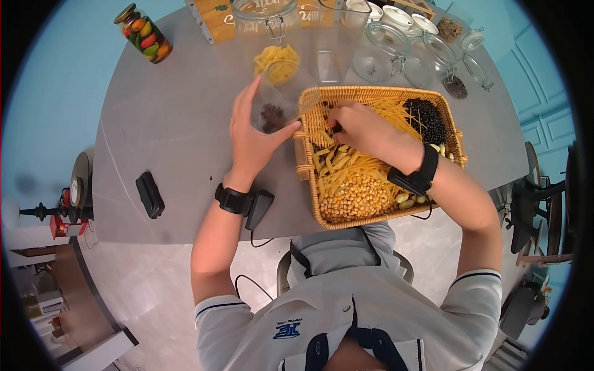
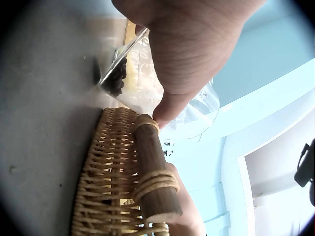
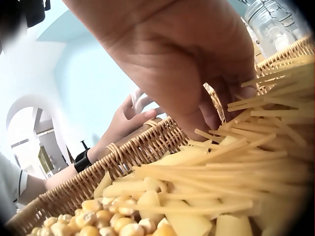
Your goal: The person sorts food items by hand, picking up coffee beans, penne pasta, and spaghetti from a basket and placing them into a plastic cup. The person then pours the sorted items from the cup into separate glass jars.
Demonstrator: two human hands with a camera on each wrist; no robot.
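My left hand point(image 1: 253, 133) grips a clear container point(image 2: 142, 101) between thumb and fingers, tilted beside the basket's left end. Dark brown pieces point(image 1: 272, 116) lie at its bottom. The left thumb is right at the wooden handle point(image 2: 155, 167) of the wicker basket point(image 1: 382, 225). Reaching into the basket's far left part, my right hand point(image 1: 365, 130) has bent fingers pointing down among dark bits beside the pasta. Its fingertips are partly hidden, and I cannot tell whether they pinch anything. Thin pasta sticks point(image 3: 197, 177), penne point(image 1: 331, 164), corn kernels point(image 1: 359, 198) and black beans point(image 1: 426, 120) fill the basket.
Behind the left hand stands a clip-top jar point(image 1: 275, 55) with penne inside. Open glass jars point(image 1: 377, 55) line the back right. A jar of colourful pieces point(image 1: 145, 37) stands far left, and a black case point(image 1: 150, 195) lies on the grey table point(image 1: 185, 123).
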